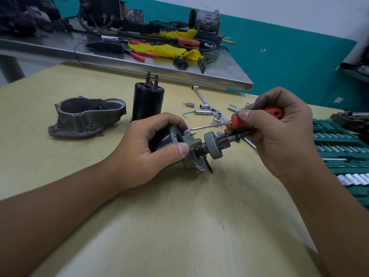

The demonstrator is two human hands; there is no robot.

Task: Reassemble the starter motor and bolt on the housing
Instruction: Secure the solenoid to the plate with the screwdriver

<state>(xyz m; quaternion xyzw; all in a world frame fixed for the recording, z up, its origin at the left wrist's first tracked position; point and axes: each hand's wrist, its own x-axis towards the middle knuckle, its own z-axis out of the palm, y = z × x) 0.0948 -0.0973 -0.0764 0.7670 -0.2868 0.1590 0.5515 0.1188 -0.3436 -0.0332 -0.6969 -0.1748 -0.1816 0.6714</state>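
Gripping one starter motor assembly [185,148] near the middle of the tabletop [179,226], the left hand [147,150] curled round its black end. The right hand [279,132] clenched one red-handled screwdriver [257,118] (tip at the plate's screw). One grey housing [83,116] and one black cylinder [147,102] sat toward the far-left edge.

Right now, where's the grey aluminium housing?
In the head view the grey housing lies on the wooden table, far left, open side up, just left of the upright black cylinder and beyond the left hand.
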